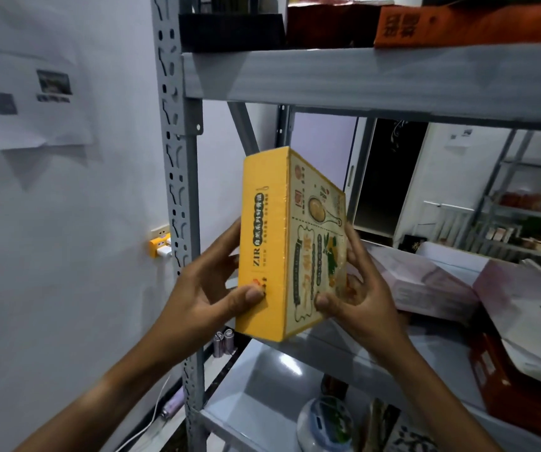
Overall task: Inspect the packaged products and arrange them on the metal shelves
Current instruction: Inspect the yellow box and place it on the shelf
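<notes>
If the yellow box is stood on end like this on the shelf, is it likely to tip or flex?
The yellow box looks stiff: its edges stay straight under the left hand and right hand. Stood on its narrow end it seems tall and thin, so probably tippy. Its surface looks glossy, so perhaps slippery.
</notes>
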